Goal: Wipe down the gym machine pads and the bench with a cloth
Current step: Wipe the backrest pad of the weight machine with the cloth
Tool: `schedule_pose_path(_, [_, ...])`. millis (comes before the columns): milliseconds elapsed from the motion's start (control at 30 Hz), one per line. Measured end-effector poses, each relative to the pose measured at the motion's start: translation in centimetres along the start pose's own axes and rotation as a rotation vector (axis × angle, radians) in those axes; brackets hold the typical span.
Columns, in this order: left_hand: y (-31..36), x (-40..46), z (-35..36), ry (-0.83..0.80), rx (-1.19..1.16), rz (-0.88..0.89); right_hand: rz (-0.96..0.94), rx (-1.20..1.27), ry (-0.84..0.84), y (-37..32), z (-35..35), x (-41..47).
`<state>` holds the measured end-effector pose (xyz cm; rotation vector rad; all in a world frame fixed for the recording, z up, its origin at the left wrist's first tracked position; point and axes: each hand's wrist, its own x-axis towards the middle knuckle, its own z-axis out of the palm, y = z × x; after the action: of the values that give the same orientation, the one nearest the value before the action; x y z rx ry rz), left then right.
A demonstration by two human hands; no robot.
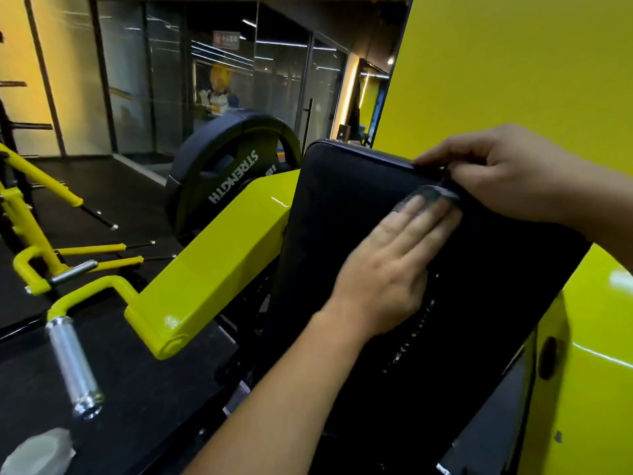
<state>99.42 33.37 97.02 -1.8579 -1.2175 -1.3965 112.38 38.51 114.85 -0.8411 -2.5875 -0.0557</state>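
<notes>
The black pad [359, 214] stood tilted on the yellow machine frame [219, 255]. The left hand [387, 265] lay flat and open on the pad's face, fingers extended, pressing a dark cloth [428, 195] beneath its fingertips near the pad's upper right corner. The right hand [507, 173] gripped the pad's top edge with curled fingers, just beside the cloth. A black weight plate [219, 176] marked STRENGTH sat behind the frame.
</notes>
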Motion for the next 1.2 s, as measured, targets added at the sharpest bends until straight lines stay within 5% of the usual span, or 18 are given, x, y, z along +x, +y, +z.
schedule_pose_path(133, [-6.4,1.6,-3.7,0.093,0.014,-0.494,0.06,0.171,-0.055,0.0,-0.2,0.2])
schedule_pose_path(200, [-4.5,2.1,-2.5,0.134,-0.064,-0.571,0.105,0.26,-0.071,0.0,-0.4,0.3])
schedule_pose_path(500, [9.9,-1.1,6.1,0.084,-0.12,-0.103,0.093,0.295,-0.054,0.5,-0.4,0.5])
schedule_pose_path(700, [9.2,-1.7,5.5,-0.053,-0.044,0.103,0.067,0.229,-0.026,0.1,-0.3,-0.1])
schedule_pose_path(767, [6.5,-1.7,4.3,-0.05,-0.027,0.067,0.061,0.216,-0.01,0.0,-0.3,-0.2])
schedule_pose_path(967, [-2.5,-4.4,0.7,0.127,-0.076,-0.511,0.073,0.228,-0.047,-0.1,-0.1,-0.1])
schedule_pose_path(1200, [6.2,-4.8,4.9,0.046,-0.158,-0.279,0.073,0.221,-0.036,0.1,-0.3,0.0])
